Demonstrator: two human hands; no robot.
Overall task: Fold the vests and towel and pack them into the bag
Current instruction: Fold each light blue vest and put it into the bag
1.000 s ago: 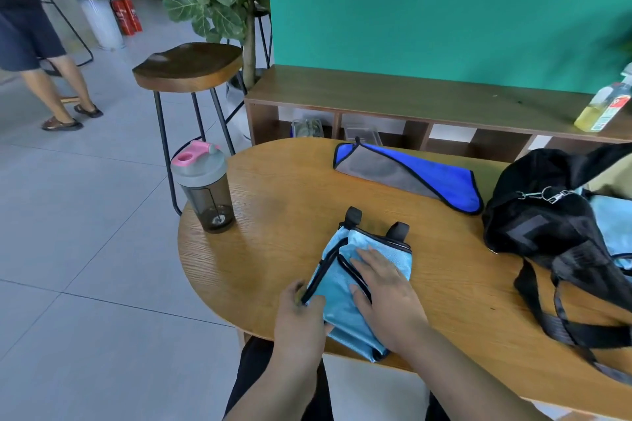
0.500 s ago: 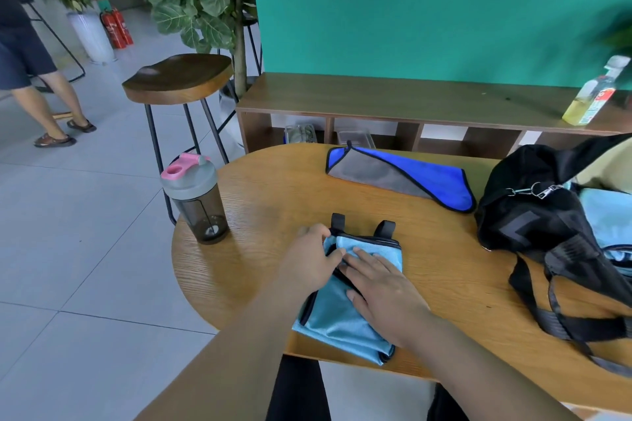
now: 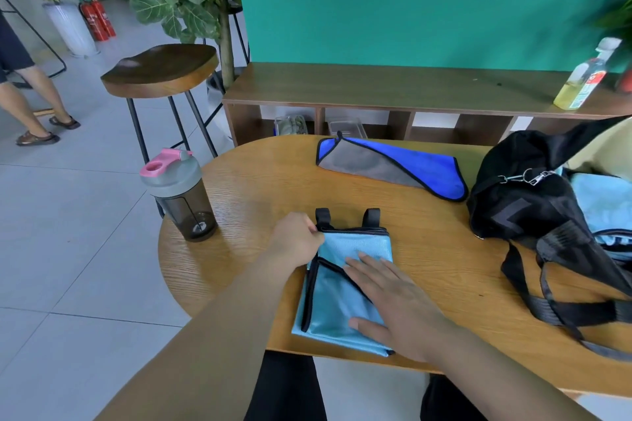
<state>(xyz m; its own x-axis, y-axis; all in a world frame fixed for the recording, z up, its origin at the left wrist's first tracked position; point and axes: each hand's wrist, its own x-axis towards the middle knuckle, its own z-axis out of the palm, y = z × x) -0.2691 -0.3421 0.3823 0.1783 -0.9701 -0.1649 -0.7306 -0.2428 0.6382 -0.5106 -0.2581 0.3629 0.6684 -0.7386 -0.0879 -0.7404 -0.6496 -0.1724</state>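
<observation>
The left hand pinches the far-left corner of the light-blue, black-trimmed fabric vest at the wooden table's near edge; the right hand presses it, fingers straight. Folding seems nearly done; next, carry it right into the black fabric bag.

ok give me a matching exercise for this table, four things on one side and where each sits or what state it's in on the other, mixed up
Things
1. light blue vest
2. blue and grey towel
3. shaker bottle
4. black bag

Places or states
A. upright at the left edge of the table
B. far side, loosely folded
C. right side, straps trailing across the wood
D. near edge, flat under the right hand, left hand pinching its top corner

Pairs: 1-D, 2-B, 3-A, 4-C
</observation>
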